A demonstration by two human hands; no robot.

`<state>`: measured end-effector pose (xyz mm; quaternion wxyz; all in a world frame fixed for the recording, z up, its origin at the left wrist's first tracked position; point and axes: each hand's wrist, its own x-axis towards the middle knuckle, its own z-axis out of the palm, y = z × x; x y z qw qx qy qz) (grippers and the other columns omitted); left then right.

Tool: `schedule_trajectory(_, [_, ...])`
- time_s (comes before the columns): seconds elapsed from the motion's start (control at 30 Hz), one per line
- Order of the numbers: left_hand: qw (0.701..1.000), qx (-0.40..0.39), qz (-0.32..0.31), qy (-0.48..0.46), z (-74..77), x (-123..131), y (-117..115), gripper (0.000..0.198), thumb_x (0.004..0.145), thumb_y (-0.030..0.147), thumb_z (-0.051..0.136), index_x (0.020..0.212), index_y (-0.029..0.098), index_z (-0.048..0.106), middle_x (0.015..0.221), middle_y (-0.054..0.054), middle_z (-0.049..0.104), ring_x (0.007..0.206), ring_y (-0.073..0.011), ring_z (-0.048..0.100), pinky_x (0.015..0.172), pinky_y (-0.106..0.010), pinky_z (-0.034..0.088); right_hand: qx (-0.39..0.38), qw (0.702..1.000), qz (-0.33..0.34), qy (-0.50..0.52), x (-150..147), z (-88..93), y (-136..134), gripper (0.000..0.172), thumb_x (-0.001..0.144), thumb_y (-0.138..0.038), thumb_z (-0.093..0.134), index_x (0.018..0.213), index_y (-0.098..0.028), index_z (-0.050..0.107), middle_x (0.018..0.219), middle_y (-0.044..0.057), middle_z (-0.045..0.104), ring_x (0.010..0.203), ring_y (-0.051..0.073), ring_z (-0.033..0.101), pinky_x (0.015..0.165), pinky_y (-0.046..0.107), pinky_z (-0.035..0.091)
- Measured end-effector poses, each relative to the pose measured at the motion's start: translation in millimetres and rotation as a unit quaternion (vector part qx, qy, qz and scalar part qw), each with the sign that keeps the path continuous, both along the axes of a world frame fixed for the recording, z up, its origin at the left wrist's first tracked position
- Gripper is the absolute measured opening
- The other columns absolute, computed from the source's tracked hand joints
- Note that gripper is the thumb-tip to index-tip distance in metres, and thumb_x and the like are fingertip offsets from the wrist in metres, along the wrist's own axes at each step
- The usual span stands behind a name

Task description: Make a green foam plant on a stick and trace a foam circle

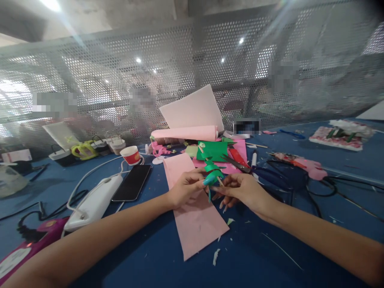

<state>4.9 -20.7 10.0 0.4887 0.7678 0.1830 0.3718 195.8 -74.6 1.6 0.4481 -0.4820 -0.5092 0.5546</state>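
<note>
My left hand (pixel 186 187) and my right hand (pixel 243 190) meet over a blue table (pixel 150 256). Both pinch a thin wooden stick (pixel 210 166) wound with a green paper strip (pixel 213 173) that spirals around it. The left fingers are closed on the green winding. The right fingers grip the stick's lower end. Under the hands lies a long pink paper sheet (pixel 195 216).
Scissors (pixel 237 164), green paper (pixel 214 150) and a pink roll (pixel 186 133) lie behind the hands. A black phone (pixel 132 183), a white device (pixel 96 202), a red paper cup (pixel 131 155) and cables sit left. A perforated metal screen (pixel 192 72) backs the table. Paper scraps litter the front.
</note>
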Motion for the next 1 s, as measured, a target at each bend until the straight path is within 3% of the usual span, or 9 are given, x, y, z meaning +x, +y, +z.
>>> schedule_trajectory(0.17, [0.999,-0.015,0.039,0.0,-1.3,2.5,0.6,0.036,0.073,0.047,0.07,0.058,0.014,0.068,0.071,-0.004,0.057,0.071,-0.0132,0.052,0.07,-0.028,0.042,-0.014,1.0,0.019,0.019,-6.3,0.1,-0.8,0.035,0.053,-0.034,0.086,0.066,-0.017,0.058,0.056,0.0,0.067,0.046,0.015,0.065,0.044,0.024,0.055])
schedule_trajectory(0.3, [0.996,-0.049,0.079,0.018,-2.0,3.6,1.1,0.035,0.07,0.046,0.073,0.06,0.013,0.068,0.066,-0.003,0.059,0.06,-0.0108,0.051,0.059,-0.026,0.041,-0.013,0.999,0.039,0.026,-11.1,-1.0,-1.8,0.034,0.051,-0.031,0.088,0.068,-0.017,0.062,0.054,0.0,0.066,0.047,0.015,0.066,0.045,0.023,0.055])
schedule_trajectory(0.7, [0.996,-0.069,0.042,-0.036,-3.8,4.2,-0.4,0.022,0.071,0.035,0.075,0.065,0.014,0.07,0.069,-0.003,0.063,0.063,-0.01,0.057,0.06,-0.024,0.045,-0.011,0.997,0.076,0.025,-15.4,-0.5,-2.4,0.034,0.055,-0.034,0.086,0.073,-0.016,0.064,0.058,0.002,0.068,0.052,0.017,0.067,0.057,0.03,0.059])
schedule_trajectory(0.87, [0.994,-0.074,0.073,-0.041,-0.7,5.4,-1.4,0.024,0.068,0.036,0.077,0.062,0.014,0.069,0.069,-0.003,0.062,0.063,-0.0096,0.055,0.061,-0.024,0.044,0.011,0.992,0.124,0.033,-7.4,-4.2,-0.7,0.047,0.055,-0.038,0.086,0.09,-0.017,0.063,0.085,0.006,0.07,0.072,0.021,0.07,0.067,0.035,0.06])
schedule_trajectory(1.0, [0.991,-0.076,0.095,-0.054,-0.4,6.1,-1.1,0.028,0.064,0.04,0.078,0.06,0.014,0.069,0.063,0.0,0.058,0.058,-0.0077,0.05,0.057,-0.022,0.041,0.146,0.989,0.028,0.002,4.8,4.0,-0.4,0.051,0.066,-0.043,0.078,0.105,-0.022,0.055,0.113,0.01,0.062,0.097,0.023,0.064,0.076,0.037,0.057])
